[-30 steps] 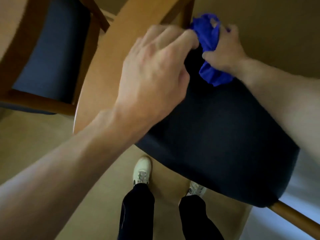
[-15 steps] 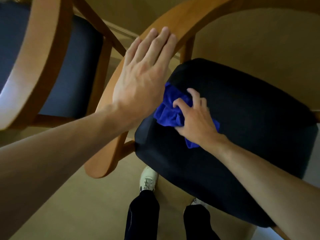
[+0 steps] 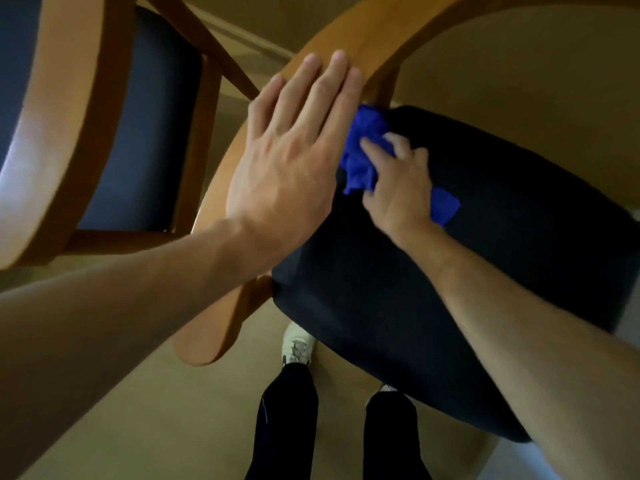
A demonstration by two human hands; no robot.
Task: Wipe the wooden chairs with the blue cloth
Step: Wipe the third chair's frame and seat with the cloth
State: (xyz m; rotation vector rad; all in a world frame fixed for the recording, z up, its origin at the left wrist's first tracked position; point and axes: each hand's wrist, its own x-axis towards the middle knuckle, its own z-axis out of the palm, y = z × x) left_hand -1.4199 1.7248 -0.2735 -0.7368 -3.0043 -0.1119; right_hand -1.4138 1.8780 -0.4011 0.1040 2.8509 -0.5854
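Chairs, wooden, two in view. Nearer wooden armchair (image 3: 367, 39): curved armrest-and-back rail sweeping from the lower centre up across the top edge; dark padded seat (image 3: 485, 271) below it, filling the right half of the view. Second wooden chair (image 3: 62, 133): at the left edge, same curved rail, dark seat pad beneath, standing just beside the first with a narrow gap of floor between them.

Left hand (image 3: 294, 161): flat on the nearer chair's rail, fingers straight and together, palm pressing the wood; it covers much of the rail and hides the seat's back-left edge.

Right hand (image 3: 398, 188): fingers curled round the blue cloth (image 3: 363, 150), clamping it in a bunch against the back-left corner of the seat, just below the upright post that joins seat to rail. One cloth end shows past the heel of the hand on the seat pad.

Floor (image 3: 156, 410): beige. Person's dark trouser legs (image 3: 287, 420) and one pale shoe (image 3: 298, 344) at the bottom centre, close against the seat's front edge; the other foot mostly hidden under the seat.
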